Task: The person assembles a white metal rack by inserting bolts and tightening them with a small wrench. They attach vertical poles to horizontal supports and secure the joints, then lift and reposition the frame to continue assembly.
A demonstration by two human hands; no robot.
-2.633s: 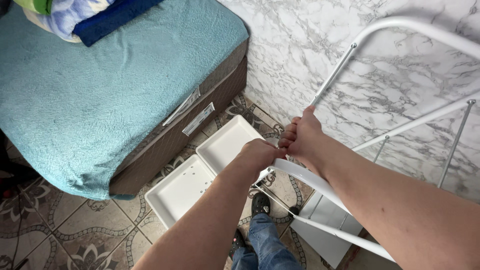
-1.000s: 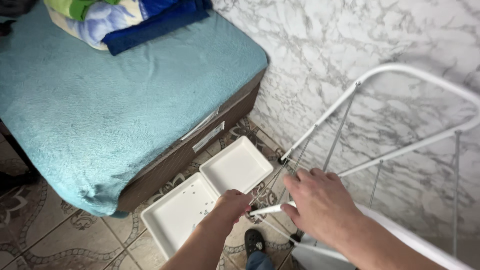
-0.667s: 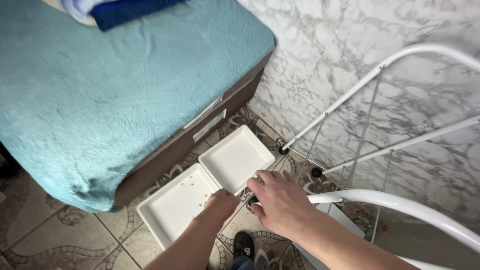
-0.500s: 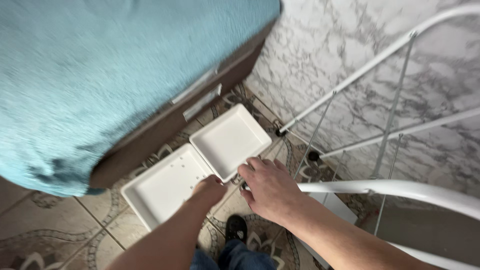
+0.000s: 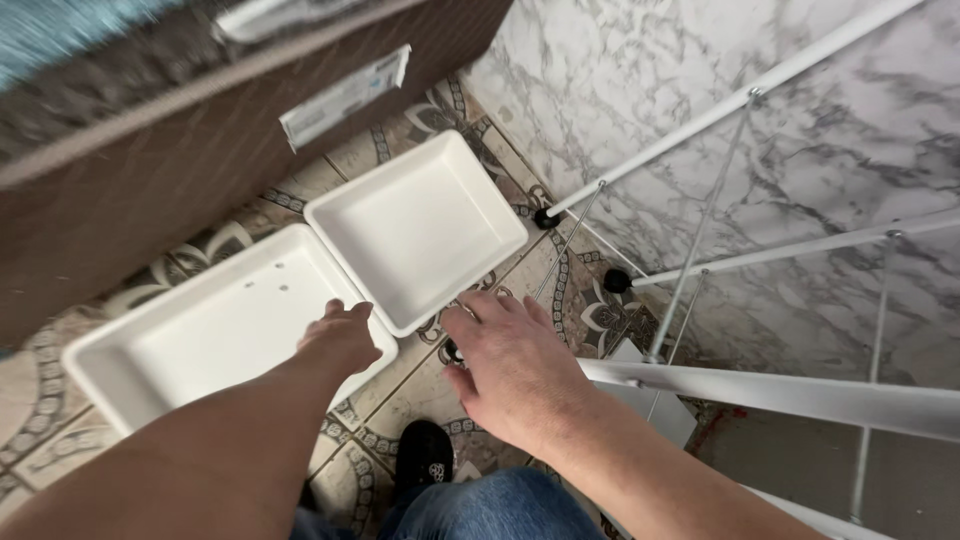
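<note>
White trays sit side by side on the patterned tile floor (image 5: 395, 395). The left hand (image 5: 342, 340), fingers loosely together, rests on the corner of the long tray (image 5: 200, 335). The right hand (image 5: 510, 365) is spread flat, holding nothing, just beside the square tray (image 5: 415, 225) and a white metal rack (image 5: 760, 390).

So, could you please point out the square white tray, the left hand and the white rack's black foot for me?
Square white tray (image 5: 415, 230), head view, bare inner floor.
Left hand (image 5: 342, 340), head view, back of the hand.
Black foot (image 5: 544, 217), head view, rubber cap at the rack leg's end.
</note>
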